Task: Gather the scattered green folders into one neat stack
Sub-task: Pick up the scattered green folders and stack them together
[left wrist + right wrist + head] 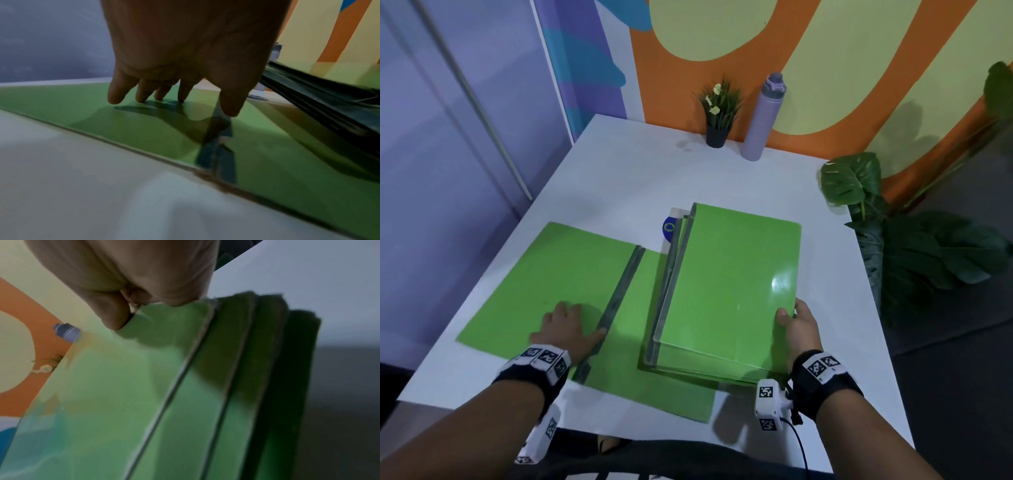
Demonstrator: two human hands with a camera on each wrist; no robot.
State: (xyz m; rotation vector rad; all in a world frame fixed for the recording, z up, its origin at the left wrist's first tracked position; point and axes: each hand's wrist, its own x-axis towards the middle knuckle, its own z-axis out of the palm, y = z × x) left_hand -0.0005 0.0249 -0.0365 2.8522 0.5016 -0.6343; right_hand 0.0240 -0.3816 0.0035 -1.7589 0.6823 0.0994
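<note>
A bundle of green folders (729, 287) is held tilted above the white table (619, 178), its right edge gripped by my right hand (796, 325), thumb on top. In the right wrist view the bundle (127, 394) fans into several layers under my right hand (123, 305). A single green folder (548, 284) lies flat at the left, dark spine on its right edge, with another green folder (640, 359) partly under the bundle. My left hand (566, 325) rests on the flat folder (102, 126) with straight fingertips (141, 95) touching it, thumb by the spine.
A purple bottle (763, 116) and a small potted plant (719, 113) stand at the table's far edge by the orange wall. A blue round object (667, 229) peeks out behind the bundle. Big leafy plants (893, 233) stand off the table's right side.
</note>
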